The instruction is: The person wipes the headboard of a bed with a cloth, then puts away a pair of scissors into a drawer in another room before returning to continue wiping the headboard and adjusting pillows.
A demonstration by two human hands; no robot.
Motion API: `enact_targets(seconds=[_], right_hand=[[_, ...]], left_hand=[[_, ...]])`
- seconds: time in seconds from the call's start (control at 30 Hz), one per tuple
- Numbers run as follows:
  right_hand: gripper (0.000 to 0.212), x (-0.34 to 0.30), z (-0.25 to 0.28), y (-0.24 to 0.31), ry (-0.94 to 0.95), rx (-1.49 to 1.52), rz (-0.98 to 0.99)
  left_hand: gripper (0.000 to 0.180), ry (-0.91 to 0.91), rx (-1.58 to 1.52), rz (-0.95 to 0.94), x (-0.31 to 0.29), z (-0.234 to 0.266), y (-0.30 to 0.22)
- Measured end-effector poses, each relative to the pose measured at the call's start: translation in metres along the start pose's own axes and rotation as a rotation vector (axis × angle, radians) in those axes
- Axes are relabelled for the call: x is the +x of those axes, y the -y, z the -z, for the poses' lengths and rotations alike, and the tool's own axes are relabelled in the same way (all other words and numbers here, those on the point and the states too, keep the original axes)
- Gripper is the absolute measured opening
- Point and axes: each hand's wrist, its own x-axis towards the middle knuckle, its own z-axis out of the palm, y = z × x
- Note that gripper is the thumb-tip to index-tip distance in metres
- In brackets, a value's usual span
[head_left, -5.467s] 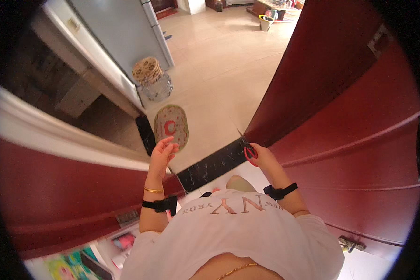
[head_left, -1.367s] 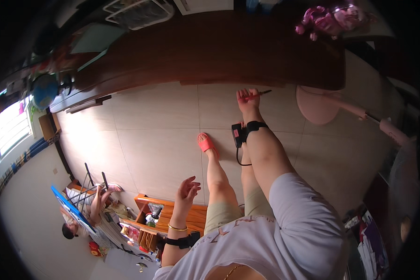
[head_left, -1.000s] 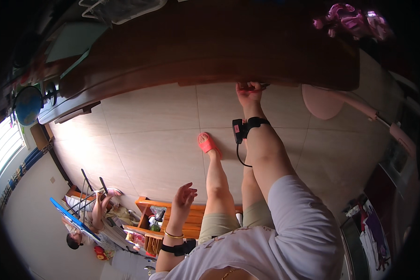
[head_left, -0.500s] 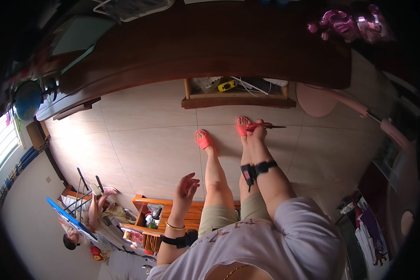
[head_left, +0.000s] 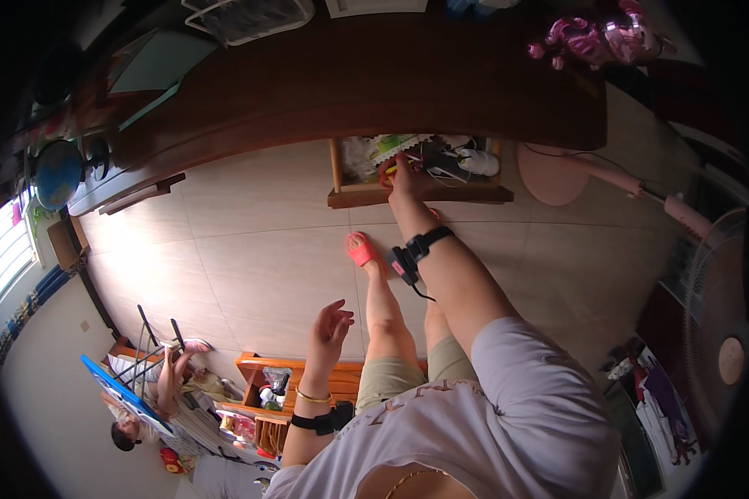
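My right hand [head_left: 403, 179] reaches into the open drawer [head_left: 424, 196] under the dark wooden desk. Its fingers are closed around a red-handled tool [head_left: 386, 176], whose dark pointed end is now hidden. Something yellow shows right beside those fingers. Around the hand in the drawer lie a green-and-white packet [head_left: 395, 145], cables and a white rounded item [head_left: 479, 162]. My left hand [head_left: 333, 323] hangs over the floor near my left knee, holding nothing, its fingers loosely bent and apart.
The desk [head_left: 349, 83] spans the far side, with pink shiny figures [head_left: 599, 40] at its right and a globe [head_left: 58, 173] at left. A pink lamp [head_left: 558, 176] and a fan [head_left: 724, 333] stand right. At lower left, a person [head_left: 129, 428] sits by a blue-topped folding table [head_left: 125, 395].
My right hand has moved forward and left from above my foot into the drawer, taking the red-handled tool with it. More of the drawer's contents shows. My left hand has barely moved.
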Motion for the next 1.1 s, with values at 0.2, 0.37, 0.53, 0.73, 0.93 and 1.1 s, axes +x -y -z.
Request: enact_targets(seconds=[0.2,0.37,0.53,0.73,0.93,1.1], right_hand=[[0.064,0.053,0.043,-0.02,-0.065,-0.345,0.237],[0.042,0.033,0.104,0.009,-0.27,0.003,-0.349],[0.027,0.066,0.111,0.01,-0.071,0.13,-0.549],[0.019,0.088,0.091,0.017,0.093,0.012,-0.448],[0.011,0.101,0.073,0.039,0.271,0.087,-0.389],[0.028,0.108,0.059,0.057,0.364,0.194,-0.292]], left_hand=[[0.032,0.009,-0.049,0.027,-0.001,-0.002,0.007],[0.031,-0.031,-0.053,0.046,-0.006,0.005,0.003],[0.032,0.01,-0.037,0.03,0.0,-0.006,0.005],[0.032,-0.011,-0.026,0.057,-0.002,-0.007,0.004],[0.032,-0.001,0.009,0.038,0.002,-0.02,-0.003],[0.032,0.014,0.031,0.044,0.006,-0.025,0.002]])
